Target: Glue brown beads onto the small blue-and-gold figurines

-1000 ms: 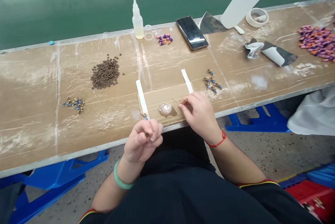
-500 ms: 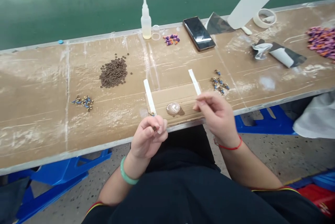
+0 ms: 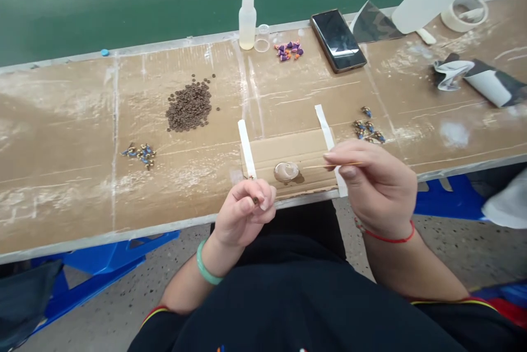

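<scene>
My left hand (image 3: 245,212) is closed, thumb and fingers pinching a small brown disc (image 3: 256,200) above the table's front edge. A speck of another small thing shows just beyond those fingertips, too small to name. To the right, my right hand (image 3: 376,184) grips a thin stick (image 3: 315,167), its tip pointing left. Near that tip, a shiny round blob of clear liquid (image 3: 286,172) sits on a cardboard piece (image 3: 284,149). White tape strips (image 3: 246,146) lie along the cardboard's left and right sides.
Brown discs (image 3: 189,107) lie heaped at left, with small blue-and-gold pieces (image 3: 142,154) nearer me. More blue-and-gold pieces (image 3: 368,128) lie right of the cardboard. Behind stand a squeeze bottle (image 3: 247,25), purple-and-orange pieces (image 3: 289,51), a phone (image 3: 338,42) and a tape roll (image 3: 464,14).
My right hand has moved to the right of the clear blob, and the stick in it now shows plainly. My left hand keeps its pinch on the brown disc. The view has shifted slightly.
</scene>
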`<state>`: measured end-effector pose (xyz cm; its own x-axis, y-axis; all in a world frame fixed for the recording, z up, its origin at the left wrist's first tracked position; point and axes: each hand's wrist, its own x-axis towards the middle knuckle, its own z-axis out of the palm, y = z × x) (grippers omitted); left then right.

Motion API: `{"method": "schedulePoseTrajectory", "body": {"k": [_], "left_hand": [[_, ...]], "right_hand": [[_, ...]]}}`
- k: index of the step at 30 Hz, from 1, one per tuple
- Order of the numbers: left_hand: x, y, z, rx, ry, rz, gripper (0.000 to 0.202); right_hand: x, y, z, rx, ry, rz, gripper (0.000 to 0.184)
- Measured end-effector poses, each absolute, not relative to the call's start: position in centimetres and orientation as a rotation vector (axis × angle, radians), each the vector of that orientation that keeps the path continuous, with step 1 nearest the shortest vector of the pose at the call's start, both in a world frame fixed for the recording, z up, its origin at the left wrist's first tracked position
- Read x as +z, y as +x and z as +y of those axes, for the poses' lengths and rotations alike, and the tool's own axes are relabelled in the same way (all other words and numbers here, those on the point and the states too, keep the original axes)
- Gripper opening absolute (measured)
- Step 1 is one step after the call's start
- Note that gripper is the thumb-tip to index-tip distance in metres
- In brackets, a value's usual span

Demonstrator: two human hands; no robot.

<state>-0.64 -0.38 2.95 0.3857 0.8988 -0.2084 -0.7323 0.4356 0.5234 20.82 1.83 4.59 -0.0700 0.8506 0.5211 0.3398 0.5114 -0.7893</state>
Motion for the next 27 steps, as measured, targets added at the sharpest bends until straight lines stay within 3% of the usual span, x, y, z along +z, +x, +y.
{"method": "schedulePoseTrajectory", "body": {"k": [4,10,18,22,27], "left_hand": [[2.6,-0.5,-0.7,1.065,0.404,0.421,0.026],[2.4,-0.1,-1.3,1.026,0.395,0.383,0.019],[2.3,-0.1,-1.5,1.027,0.372,0.434,0.024],[2.4,0.3,-1.6,1.058,0.337,0.413,0.017],[2.4,0.7,-1.7,1.091,0.340,0.416,0.016]], "right_hand": [[5.6,20.2,2.7,0.568,-0.950,-1.870,0.020],[5.6,19.8,3.5,0.166,-1.017,-2.122,0.011],[5.4,19.5,3.4,0.079,-1.050,-2.122,0.013],[6.6,19.0,2.4,0.217,-1.077,-1.990,0.014],[8.0,16.8,0.8,0.674,-0.856,-1.753,0.014]]}}
